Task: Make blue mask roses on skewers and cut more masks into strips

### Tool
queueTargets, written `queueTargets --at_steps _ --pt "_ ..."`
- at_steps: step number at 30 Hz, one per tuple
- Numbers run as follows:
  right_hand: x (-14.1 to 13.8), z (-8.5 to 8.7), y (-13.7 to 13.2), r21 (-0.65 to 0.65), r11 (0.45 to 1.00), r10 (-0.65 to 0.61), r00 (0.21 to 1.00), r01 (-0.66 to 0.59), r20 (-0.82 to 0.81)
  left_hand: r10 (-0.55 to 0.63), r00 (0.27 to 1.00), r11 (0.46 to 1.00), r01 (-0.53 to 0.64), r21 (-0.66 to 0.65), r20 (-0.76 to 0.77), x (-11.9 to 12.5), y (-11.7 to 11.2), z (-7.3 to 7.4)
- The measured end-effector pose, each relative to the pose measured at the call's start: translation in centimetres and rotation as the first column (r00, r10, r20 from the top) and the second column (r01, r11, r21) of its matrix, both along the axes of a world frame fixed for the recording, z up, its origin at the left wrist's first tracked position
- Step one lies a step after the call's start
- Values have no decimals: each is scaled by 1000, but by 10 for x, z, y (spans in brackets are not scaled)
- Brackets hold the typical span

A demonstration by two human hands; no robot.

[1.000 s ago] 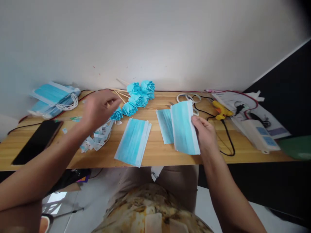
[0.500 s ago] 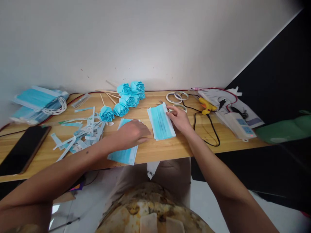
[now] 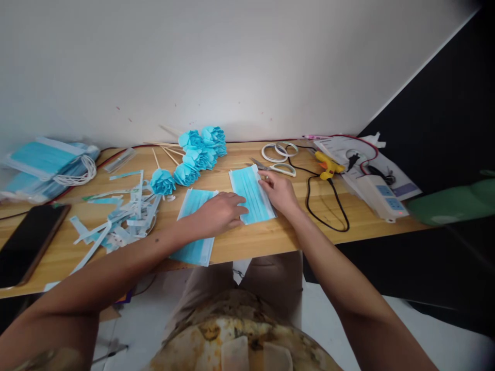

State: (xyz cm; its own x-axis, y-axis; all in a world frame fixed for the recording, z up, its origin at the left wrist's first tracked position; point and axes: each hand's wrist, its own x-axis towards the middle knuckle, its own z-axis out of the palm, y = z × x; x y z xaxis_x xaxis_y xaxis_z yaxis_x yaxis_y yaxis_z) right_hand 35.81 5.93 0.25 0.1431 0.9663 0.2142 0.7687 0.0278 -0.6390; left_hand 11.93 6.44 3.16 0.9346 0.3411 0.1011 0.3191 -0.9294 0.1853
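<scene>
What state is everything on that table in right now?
Right masks, lying flat, a hand at each side
Left masks, flat, partly covered by an arm
Left hand, fingers extended
Right hand, fingers at the mask's edge
Scissors, lying flat
Phone, screen up and dark
Power strip, red light lit
Glue gun, lying down; heat can't be told
Flowers, shaped, lying down
Strips, loosely heaped

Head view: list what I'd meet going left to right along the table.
Black phone, cut strips, left blue mask, right blue mask, yellow glue gun, white power strip.
</scene>
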Motion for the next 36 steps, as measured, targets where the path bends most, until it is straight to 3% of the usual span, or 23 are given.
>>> queueTargets --at_steps 8,13,17,22,25,29,33,36 --pt "-5 7 -16 159 987 -63 963 22 261 11 999 998 -8 -55 45 -3 1 -12" --pt "-10 7 -21 8 1000 20 910 -26 415 -4 998 999 7 -41 66 -4 -3 -14" --pt "-10 4 -21 1 996 81 915 -89 396 -24 974 996 44 -83 224 -13 9 -8" --pt "-15 12 -18 133 985 67 957 -108 281 179 869 984 -168 -66 461 -35 44 6" --pt "-37 30 -14 38 978 187 947 -203 261 319 808 945 -310 -103 496 -42 55 11" --pt "-83 49 -3 -145 951 307 880 -271 362 433 769 897 -417 -144 471 -42 55 10" --pt "-112 52 19 -269 892 447 799 -364 401 469 775 881 -439 -173 422 -41 54 4" --pt "-115 47 33 -403 827 526 791 -392 311 474 762 879 -444 -177 441 -41 55 1"
